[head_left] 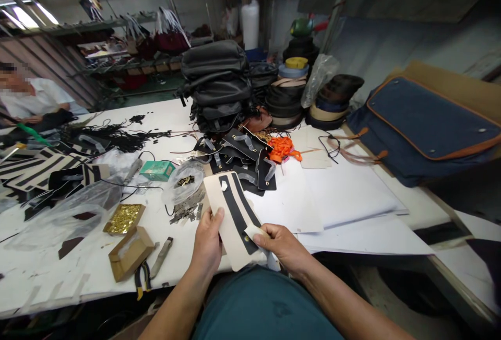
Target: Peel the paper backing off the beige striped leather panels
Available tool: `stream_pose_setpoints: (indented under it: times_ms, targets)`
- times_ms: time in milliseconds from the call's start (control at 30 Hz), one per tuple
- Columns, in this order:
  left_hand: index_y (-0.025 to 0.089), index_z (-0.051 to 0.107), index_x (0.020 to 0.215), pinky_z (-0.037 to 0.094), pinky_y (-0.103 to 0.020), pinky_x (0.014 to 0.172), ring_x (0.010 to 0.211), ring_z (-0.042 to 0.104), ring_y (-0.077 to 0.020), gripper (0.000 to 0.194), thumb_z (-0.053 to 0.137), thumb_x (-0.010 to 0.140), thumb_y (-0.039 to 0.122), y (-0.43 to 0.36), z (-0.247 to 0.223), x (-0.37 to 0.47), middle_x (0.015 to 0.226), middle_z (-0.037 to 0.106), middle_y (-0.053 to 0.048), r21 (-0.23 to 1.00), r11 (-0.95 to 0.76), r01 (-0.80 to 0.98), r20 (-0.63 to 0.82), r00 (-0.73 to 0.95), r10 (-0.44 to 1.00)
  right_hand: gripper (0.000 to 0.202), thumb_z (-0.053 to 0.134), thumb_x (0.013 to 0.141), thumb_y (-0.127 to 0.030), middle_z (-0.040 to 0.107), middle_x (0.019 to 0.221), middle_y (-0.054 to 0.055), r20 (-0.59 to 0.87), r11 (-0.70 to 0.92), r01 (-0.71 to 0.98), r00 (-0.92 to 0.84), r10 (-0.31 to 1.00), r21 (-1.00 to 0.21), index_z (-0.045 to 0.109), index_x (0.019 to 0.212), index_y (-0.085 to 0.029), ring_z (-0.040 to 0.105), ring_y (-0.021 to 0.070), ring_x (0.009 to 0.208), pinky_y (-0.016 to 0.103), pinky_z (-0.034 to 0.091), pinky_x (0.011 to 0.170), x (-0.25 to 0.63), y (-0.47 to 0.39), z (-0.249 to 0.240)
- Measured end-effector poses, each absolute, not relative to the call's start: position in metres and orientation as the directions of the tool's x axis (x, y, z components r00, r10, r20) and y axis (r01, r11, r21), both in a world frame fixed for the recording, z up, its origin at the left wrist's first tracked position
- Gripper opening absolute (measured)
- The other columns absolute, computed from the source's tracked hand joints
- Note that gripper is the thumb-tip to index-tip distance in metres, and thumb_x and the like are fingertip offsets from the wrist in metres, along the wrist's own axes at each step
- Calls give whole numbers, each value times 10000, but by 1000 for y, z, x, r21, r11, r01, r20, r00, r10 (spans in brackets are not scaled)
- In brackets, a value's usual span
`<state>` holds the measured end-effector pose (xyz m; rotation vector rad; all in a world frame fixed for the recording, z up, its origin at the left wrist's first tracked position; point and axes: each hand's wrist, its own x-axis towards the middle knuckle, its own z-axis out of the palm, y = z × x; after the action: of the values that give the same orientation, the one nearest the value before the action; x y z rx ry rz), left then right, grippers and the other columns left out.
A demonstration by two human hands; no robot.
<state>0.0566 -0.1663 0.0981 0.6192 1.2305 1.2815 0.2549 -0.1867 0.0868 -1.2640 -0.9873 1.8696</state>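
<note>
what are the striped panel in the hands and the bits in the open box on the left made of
The striped panel, held by the left hand and right hand, looks like stiff matte cream board or faux leather with black strips; it stays flat. The bits in the open box glint gold, so probably brass-toned metal hardware.
</note>
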Motion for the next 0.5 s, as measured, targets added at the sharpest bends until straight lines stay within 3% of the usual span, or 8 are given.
stream_pose_setpoints:
  times_ms: [167,333,500]
  targets:
    - [171,712,1188,615,-347,776,860,764,-253,543,832,778,507,-193,98,61,1041,807,-106,877,461,-136,-471,-46,881,496,777,791,-623,541,684,-35,-359,-379,-41,-240,902,-925,540,731,-192,430,122,625,248,320,578,254,-182,92]
    - [123,715,1073,605,-335,579,719,745,-251,548,781,794,590,-199,96,68,935,798,-136,817,536,-214,-538,56,841,461,728,854,-585,481,694,-38,-260,-232,134,-259,930,-963,550,701,-188,421,131,656,259,305,597,256,-182,94]
    - [136,709,1199,602,-387,883,980,748,-277,507,735,875,526,-196,96,73,1117,791,-139,851,396,-345,-408,41,912,450,703,889,-538,482,768,-26,-190,-125,249,-260,947,-960,551,657,-183,494,148,726,273,349,666,258,-185,96]
